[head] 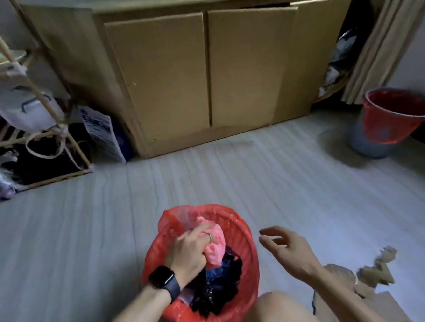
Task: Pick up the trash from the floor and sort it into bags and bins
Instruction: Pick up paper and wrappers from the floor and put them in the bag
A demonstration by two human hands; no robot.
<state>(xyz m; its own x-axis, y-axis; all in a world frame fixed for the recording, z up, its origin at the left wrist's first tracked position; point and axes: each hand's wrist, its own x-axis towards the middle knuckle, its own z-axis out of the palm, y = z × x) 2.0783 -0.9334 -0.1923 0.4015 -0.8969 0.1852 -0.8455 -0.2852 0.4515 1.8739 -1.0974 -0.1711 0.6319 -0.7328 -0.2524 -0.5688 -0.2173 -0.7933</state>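
Note:
A bin lined with a red bag stands on the floor right in front of me, holding dark crumpled trash. My left hand, with a watch on the wrist, reaches into it and grips a crumpled pink plastic bag. My right hand hovers just right of the bin with fingers loosely spread, holding nothing. Torn brown cardboard pieces lie on the floor at the lower right.
A second bin with a red liner stands at the far right by a curtain. A wooden cabinet fills the back. A bamboo rack with bags and a printed paper bag stand at the left. My knee is beside the near bin.

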